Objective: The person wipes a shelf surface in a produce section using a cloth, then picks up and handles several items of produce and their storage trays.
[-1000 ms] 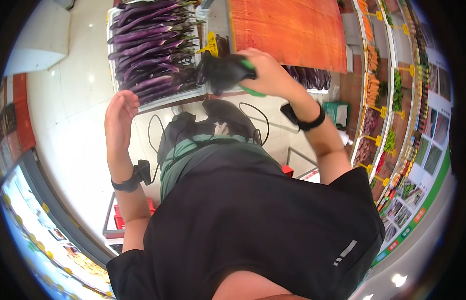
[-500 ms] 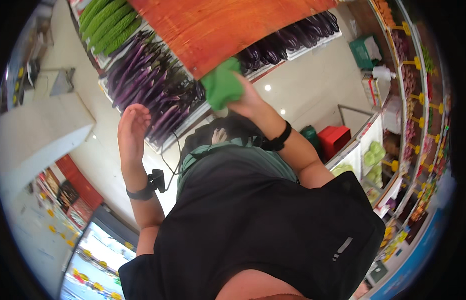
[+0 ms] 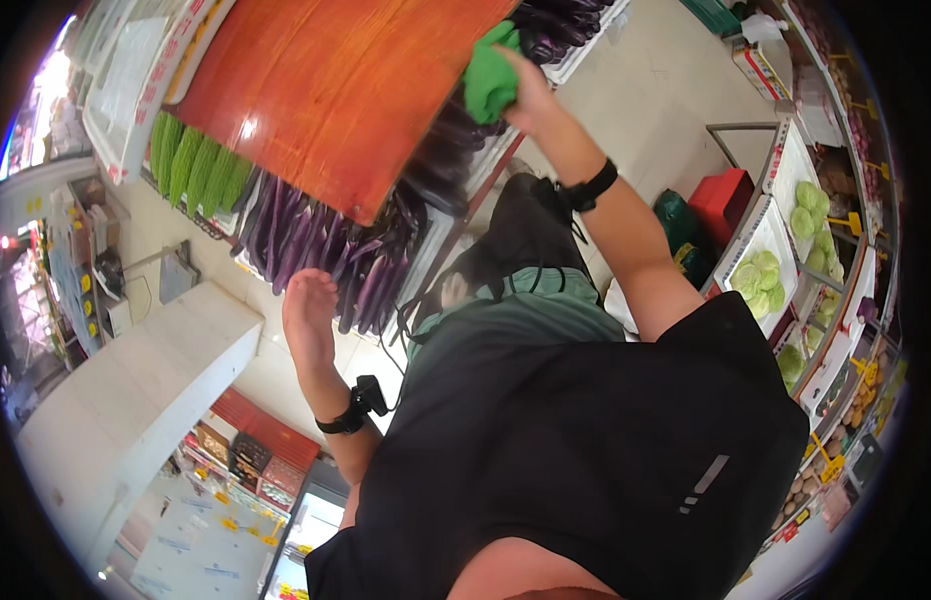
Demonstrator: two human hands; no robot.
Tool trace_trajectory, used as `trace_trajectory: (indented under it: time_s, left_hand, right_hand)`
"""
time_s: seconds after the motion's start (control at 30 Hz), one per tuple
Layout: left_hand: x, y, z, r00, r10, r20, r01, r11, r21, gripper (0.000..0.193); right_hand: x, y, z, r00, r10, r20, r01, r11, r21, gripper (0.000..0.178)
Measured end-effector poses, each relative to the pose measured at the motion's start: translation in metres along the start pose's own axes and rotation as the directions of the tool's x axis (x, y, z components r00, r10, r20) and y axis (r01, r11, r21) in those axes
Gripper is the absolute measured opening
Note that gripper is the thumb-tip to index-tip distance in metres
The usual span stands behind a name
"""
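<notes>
My right hand (image 3: pixel 531 98) is closed on a crumpled green cloth (image 3: pixel 491 82). The cloth meets the right edge of a reddish-orange wooden board (image 3: pixel 336 95), beside dark eggplants (image 3: pixel 456 140). Away from the board, my left hand (image 3: pixel 311 318) hangs in the air with its fingers loosely bent and nothing in it. Just beyond it lie long purple eggplants (image 3: pixel 306 235) in a rack, partly under the board. Green bitter gourds (image 3: pixel 196 165) show at the board's left corner. Each wrist wears a black strap; the left one carries a small device (image 3: pixel 366 393).
Pale round vegetables (image 3: pixel 761 283) fill white trays on the right, near a red box (image 3: pixel 721 205). A white counter (image 3: pixel 136 380) juts in from the left. Produce shelves (image 3: pixel 846 180) line the far right. Tiled floor (image 3: pixel 626 110) lies between the stands.
My view has shifted, so more of the board shows. The right hand has carried the cloth from the board's near corner up along its right edge. My left hand remains raised and empty.
</notes>
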State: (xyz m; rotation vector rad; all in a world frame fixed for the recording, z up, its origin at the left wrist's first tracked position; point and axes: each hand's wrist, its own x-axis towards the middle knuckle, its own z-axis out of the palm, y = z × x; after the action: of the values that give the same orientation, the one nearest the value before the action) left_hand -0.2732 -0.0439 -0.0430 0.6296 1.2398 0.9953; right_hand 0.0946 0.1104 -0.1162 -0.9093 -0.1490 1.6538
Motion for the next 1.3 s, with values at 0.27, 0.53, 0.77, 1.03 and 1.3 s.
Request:
trace_trajectory:
  time_s: [0.27, 0.53, 0.77, 1.03, 1.3]
  left_hand:
    - [0.037, 0.012, 0.044, 0.999, 0.018, 0.043, -0.015, 0.997, -0.074, 0.025]
    - [0.057, 0.044, 0.118, 0.987, 0.156, 0.032, -0.157, 0.987, 0.022, 0.023]
    - [0.065, 0.026, 0.169, 0.992, 0.126, -0.011, -0.126, 0.992, -0.003, 0.023]
    - [0.086, 0.026, 0.224, 0.996, 0.089, -0.007, -0.089, 0.996, 0.007, 0.022]
    - [0.094, 0.017, 0.247, 0.992, 0.114, -0.050, -0.112, 0.993, 0.036, 0.020]
  right_hand:
    - [-0.036, 0.054, 0.021, 0.924, 0.378, 0.054, -0.380, 0.924, 0.050, 0.026]
    - [0.089, -0.091, -0.047, 0.998, 0.056, 0.016, -0.057, 0.991, 0.122, 0.026]
    - [0.159, -0.192, -0.090, 0.985, -0.042, 0.169, 0.050, 0.998, -0.040, 0.027]
    - [0.049, -0.136, -0.035, 0.970, 0.216, 0.109, -0.080, 0.710, -0.699, 0.075]
    - [0.066, -0.146, -0.087, 0.983, -0.126, 0.130, 0.181, 0.648, -0.740, 0.049]
